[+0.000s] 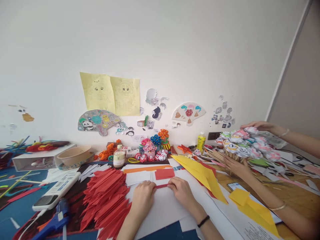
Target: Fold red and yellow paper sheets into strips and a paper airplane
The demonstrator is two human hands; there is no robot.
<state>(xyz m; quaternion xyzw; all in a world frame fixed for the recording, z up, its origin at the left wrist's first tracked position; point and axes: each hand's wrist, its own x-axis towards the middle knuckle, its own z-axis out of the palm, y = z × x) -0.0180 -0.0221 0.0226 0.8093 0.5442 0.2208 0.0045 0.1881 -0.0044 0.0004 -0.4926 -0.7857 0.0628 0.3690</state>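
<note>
My left hand point(145, 193) and my right hand point(180, 190) pinch the two ends of a narrow folded strip of red paper point(162, 186), low over white sheets point(160, 213). Just beyond the strip lies a flat red paper rectangle point(164, 173) on white paper. A large heap of folded red paper pieces point(106, 200) spreads to the left of my left hand. Yellow paper point(200, 173) slants across the table to the right of my right hand. The fingertips hide the strip's ends.
A blue glue gun point(56, 218) and a white power bank point(57, 191) lie at left. A glue bottle point(119, 156) stands behind the red heap. At right, another person's hands point(237, 168) hold a bunch of paper flowers point(246, 143). A phone point(235, 186) lies near their arm.
</note>
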